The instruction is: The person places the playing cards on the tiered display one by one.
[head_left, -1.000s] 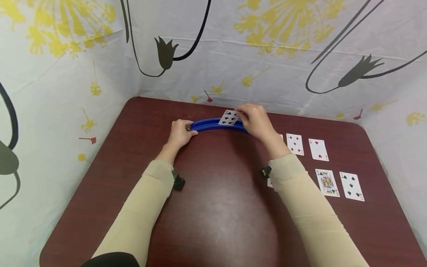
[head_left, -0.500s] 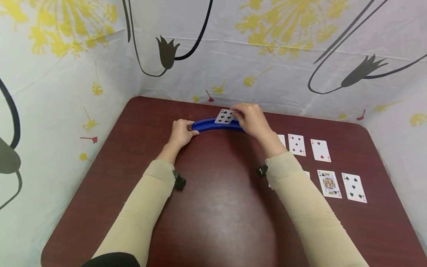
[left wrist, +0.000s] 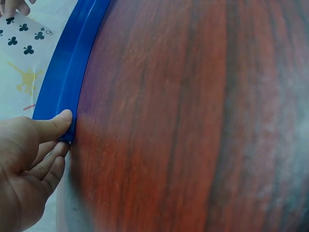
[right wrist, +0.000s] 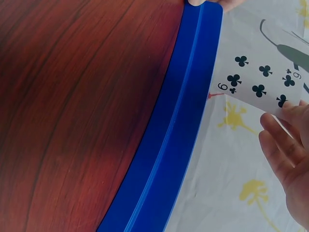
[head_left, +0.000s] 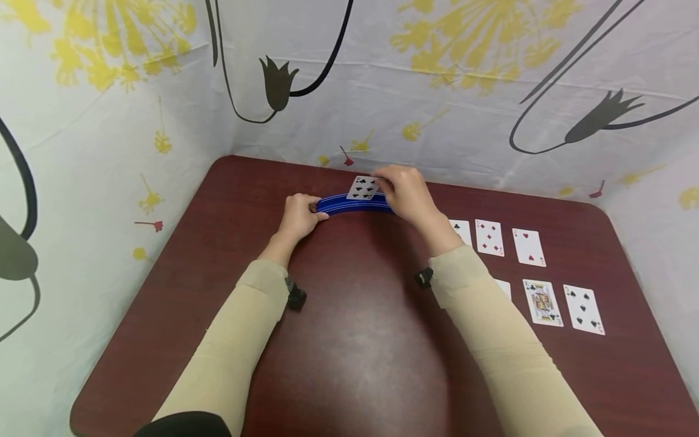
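Note:
A curved blue playing card holder point(head_left: 337, 205) with a lengthwise groove lies near the far edge of the table. My left hand point(head_left: 299, 215) grips its left end, with the thumb point(left wrist: 60, 123) on top and the fingers beneath. A six of clubs point(head_left: 360, 189) is pinched by a corner between thumb and fingers of my right hand point(head_left: 406, 193). In the right wrist view, that card point(right wrist: 260, 79) shows its face and is apart from the holder point(right wrist: 178, 111). From the head view, it overlaps the holder's back edge. The holder's right end is hidden behind my right hand.
Face-up cards lie in two rows at the right: a five of diamonds point(head_left: 489, 237), a two of hearts point(head_left: 528, 247), a king of clubs point(head_left: 543, 303) and a five of spades point(head_left: 584, 309). My right arm partly covers others. A patterned cloth point(head_left: 349, 97) hangs behind the table.
My right hand has moved a little to the left along the holder, carrying the six of clubs. My left hand keeps its grip on the holder's end. The view has shifted slightly.

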`<state>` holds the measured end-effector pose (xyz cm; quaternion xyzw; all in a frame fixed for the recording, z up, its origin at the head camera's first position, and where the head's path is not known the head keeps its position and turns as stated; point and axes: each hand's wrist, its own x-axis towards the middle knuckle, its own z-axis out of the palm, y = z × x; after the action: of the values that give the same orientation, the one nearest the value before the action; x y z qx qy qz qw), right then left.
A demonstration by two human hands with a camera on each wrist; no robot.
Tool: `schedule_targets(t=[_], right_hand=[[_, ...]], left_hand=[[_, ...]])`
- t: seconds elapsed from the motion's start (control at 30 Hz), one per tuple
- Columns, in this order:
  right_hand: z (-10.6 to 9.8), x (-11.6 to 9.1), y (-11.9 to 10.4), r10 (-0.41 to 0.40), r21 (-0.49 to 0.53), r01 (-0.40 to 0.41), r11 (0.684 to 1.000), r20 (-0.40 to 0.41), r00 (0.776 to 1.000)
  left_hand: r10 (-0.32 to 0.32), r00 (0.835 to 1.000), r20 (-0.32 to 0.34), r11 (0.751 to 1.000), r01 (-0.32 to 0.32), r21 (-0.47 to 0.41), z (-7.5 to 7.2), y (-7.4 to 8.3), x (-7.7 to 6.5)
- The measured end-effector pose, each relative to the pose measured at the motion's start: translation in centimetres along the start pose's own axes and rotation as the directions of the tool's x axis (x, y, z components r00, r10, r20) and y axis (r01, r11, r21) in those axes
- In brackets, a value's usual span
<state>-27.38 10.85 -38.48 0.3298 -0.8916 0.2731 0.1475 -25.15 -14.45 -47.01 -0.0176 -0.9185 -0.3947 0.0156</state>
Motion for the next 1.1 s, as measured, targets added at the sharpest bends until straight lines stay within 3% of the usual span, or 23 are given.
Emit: schedule_targets(t=[1.1], right_hand=[[3.0, 2.0, -2.2, -0.015, 0.022, 0.014, 1.0, 0.022, 1.0]], left_hand=[[-0.006, 1.0, 0.007, 1.0, 0.006, 0.018, 0.2, 0.4, 0.1]])
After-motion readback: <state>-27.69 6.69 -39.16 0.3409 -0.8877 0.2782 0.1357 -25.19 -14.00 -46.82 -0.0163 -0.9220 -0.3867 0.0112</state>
